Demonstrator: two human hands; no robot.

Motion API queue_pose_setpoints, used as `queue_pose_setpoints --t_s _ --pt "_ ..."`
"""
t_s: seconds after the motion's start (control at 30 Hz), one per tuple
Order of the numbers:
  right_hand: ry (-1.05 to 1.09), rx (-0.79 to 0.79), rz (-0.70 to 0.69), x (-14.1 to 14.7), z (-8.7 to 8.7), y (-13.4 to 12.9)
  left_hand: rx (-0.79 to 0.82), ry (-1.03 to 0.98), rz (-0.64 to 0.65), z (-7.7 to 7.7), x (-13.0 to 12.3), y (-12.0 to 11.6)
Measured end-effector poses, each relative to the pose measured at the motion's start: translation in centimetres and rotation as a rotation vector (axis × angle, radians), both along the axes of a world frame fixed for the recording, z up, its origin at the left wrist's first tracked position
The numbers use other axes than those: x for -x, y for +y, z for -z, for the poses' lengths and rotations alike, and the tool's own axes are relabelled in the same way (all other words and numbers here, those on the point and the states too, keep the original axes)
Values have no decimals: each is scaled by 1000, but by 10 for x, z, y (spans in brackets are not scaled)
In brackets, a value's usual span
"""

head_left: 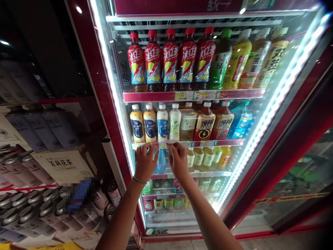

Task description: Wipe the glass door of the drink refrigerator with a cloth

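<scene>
Both my hands are raised to the red price strip (221, 142) along the front of the second shelf in a lit drinks cooler. My left hand (146, 161), with a thin band at its wrist, has curled fingers at the strip's left part. A little to the right, my right hand (179, 159) pinches at the same strip. A small pale piece shows by its fingertips, too unclear to name. Just above stand a blue-labelled milk tea bottle (162, 125) and a pale green bottle (175, 123). Below, a blue bottle (161, 162) shows between my hands.
Red iced tea bottles (170, 59) line the top shelf beside green and yellow ones. Amber drink bottles (205, 121) stand right of the milk teas. Lower shelves hold more drinks. Left of the cooler are many metal-topped cans (49, 211). A red-framed glass door (260, 173) is at right.
</scene>
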State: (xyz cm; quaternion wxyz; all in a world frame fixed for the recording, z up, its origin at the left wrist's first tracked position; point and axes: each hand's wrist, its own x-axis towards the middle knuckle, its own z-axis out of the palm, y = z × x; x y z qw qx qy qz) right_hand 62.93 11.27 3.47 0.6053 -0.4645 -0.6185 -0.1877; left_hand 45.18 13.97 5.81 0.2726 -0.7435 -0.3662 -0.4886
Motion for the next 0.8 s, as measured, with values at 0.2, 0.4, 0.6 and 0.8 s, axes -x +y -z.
queue_pose_setpoints --t_s 0.2,0.4,0.6,0.8 --pt "160 -92 78 6 -16 3 -30 80 8 -9 18 4" --pt "-10 -42 52 36 1 5 -17 100 15 -7 44 7" --pt "193 -156 139 42 -7 10 -32 80 39 -1 64 11" --pt "-100 -116 110 70 0 14 -31 61 94 8 71 15"
